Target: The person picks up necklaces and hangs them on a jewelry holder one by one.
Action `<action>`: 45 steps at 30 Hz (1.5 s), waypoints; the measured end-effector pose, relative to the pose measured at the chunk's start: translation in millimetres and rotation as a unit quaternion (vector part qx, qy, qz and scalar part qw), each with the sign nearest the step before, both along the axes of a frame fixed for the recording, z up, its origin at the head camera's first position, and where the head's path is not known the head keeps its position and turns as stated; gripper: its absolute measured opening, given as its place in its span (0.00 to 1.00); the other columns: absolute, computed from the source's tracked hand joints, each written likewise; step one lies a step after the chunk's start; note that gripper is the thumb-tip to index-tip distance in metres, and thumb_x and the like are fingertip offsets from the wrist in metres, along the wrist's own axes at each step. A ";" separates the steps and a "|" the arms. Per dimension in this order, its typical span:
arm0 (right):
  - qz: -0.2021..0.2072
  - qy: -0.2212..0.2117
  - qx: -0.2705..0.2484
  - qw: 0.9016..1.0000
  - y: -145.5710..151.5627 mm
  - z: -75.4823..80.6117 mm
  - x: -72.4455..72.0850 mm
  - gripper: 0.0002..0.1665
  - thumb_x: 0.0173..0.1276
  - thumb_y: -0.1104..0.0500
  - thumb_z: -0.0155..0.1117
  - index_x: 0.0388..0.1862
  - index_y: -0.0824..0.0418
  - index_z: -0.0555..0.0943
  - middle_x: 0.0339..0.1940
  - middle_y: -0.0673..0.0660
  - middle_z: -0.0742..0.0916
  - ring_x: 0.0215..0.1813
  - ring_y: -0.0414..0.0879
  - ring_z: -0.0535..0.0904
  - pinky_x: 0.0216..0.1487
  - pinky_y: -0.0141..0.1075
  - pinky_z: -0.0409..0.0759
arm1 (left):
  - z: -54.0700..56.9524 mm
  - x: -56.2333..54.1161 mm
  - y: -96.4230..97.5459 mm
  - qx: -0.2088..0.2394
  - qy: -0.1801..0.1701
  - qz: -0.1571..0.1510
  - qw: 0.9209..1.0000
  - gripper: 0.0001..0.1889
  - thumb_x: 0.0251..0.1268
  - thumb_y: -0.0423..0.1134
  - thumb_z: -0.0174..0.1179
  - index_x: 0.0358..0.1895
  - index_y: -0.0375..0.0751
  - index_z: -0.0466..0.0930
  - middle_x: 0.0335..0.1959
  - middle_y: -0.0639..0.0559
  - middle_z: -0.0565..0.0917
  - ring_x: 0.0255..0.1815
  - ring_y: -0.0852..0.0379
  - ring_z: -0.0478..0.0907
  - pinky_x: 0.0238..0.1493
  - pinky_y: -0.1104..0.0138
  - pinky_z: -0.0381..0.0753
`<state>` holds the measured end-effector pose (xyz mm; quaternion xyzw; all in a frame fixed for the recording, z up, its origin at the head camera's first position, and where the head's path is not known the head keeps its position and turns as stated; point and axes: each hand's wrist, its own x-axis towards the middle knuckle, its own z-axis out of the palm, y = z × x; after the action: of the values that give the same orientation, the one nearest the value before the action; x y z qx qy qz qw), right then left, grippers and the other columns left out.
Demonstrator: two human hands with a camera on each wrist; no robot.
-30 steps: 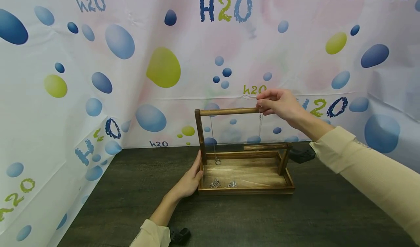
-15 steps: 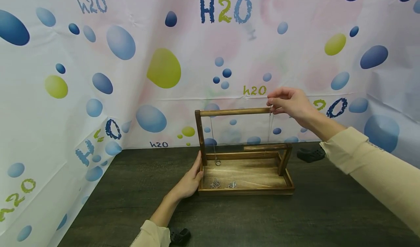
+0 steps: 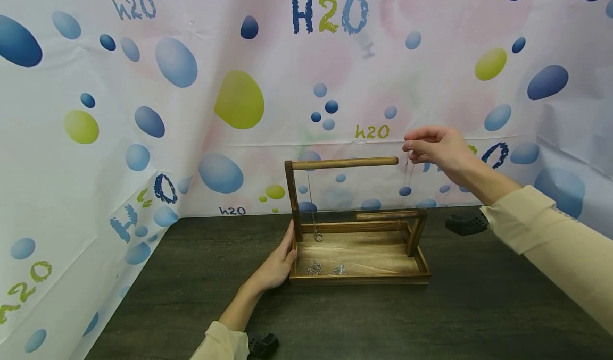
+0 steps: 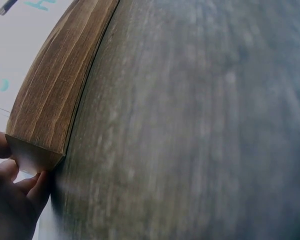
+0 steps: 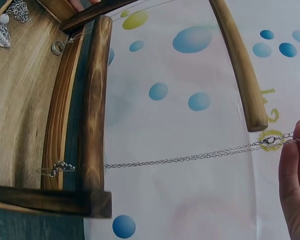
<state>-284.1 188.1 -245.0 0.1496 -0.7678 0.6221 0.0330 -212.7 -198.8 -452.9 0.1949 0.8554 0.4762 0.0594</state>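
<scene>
The right hand (image 3: pixel 442 150) pinches a silver chain necklace (image 5: pixel 190 158) between the thumb and the fingertips, and the left hand (image 3: pixel 275 264), with its fingers rather straight, rests against the left end of a wooden jewelry stand (image 3: pixel 359 279). The pinched necklace hangs down doubled, just to the right of the free end of the upper bar (image 3: pixel 345 163) and apart from it. In the right wrist view, the lower bar (image 5: pixel 94 105) covers a part of this chain, and its bunched lower end (image 5: pixel 57 169) appears on the other side; whether this end touches the stand, I cannot tell.

Another necklace (image 3: pixel 310 195) hangs from the upper bar near the left post (image 3: pixel 292 200), with a ring-shaped pendant (image 3: pixel 318 237) at its bottom. In the tray of the stand, near the front edge, lie two small heaps of silver chain, a left heap (image 3: pixel 314 268) and a right heap (image 3: pixel 339 269). The stand is on a dark wood-grain table (image 3: pixel 191 275), before a white cloth (image 3: pixel 268 57) with blue and green drops and "H2O" letters.
</scene>
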 end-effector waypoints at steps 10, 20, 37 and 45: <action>-0.024 0.006 0.004 1.000 16.3 -1.3 -0.8 0.06 0.75 0.58 0.63 0.44 0.50 0.87 0.38 0.43 0.89 0.36 0.40 0.85 0.41 0.31 0.84 | 2.1 3.5 0.5 0.010 -0.002 0.001 1.000 0.38 0.83 0.31 0.41 0.82 0.53 0.27 0.82 0.44 0.35 0.81 0.42 0.36 0.75 0.42 0.46; -0.039 0.015 0.006 0.999 28.2 -2.6 1.3 0.07 0.75 0.57 0.63 0.44 0.49 0.87 0.38 0.43 0.89 0.38 0.42 0.86 0.41 0.32 0.85 | -1.0 2.8 -0.3 0.021 -0.002 0.003 1.000 0.39 0.82 0.30 0.42 0.82 0.51 0.27 0.82 0.43 0.35 0.81 0.40 0.37 0.75 0.41 0.47; -0.050 0.012 0.016 0.999 28.8 -0.3 -2.6 0.07 0.74 0.57 0.64 0.47 0.52 0.87 0.39 0.41 0.89 0.38 0.41 0.86 0.41 0.32 0.85 | -0.5 2.6 0.2 0.003 0.006 0.005 1.000 0.39 0.83 0.29 0.40 0.82 0.52 0.26 0.82 0.43 0.34 0.81 0.41 0.36 0.76 0.43 0.45; -0.047 0.032 0.013 0.998 18.8 -4.1 -6.5 0.08 0.74 0.59 0.64 0.47 0.54 0.87 0.39 0.42 0.89 0.34 0.40 0.86 0.40 0.33 0.85 | -0.4 2.0 1.5 0.002 0.003 0.006 1.000 0.38 0.83 0.31 0.41 0.82 0.54 0.27 0.82 0.42 0.37 0.81 0.40 0.39 0.75 0.42 0.48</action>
<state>-290.7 206.9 -249.2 0.1329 -0.7804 0.6051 0.0849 -210.7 -197.3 -453.3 0.1911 0.8557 0.4780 0.0533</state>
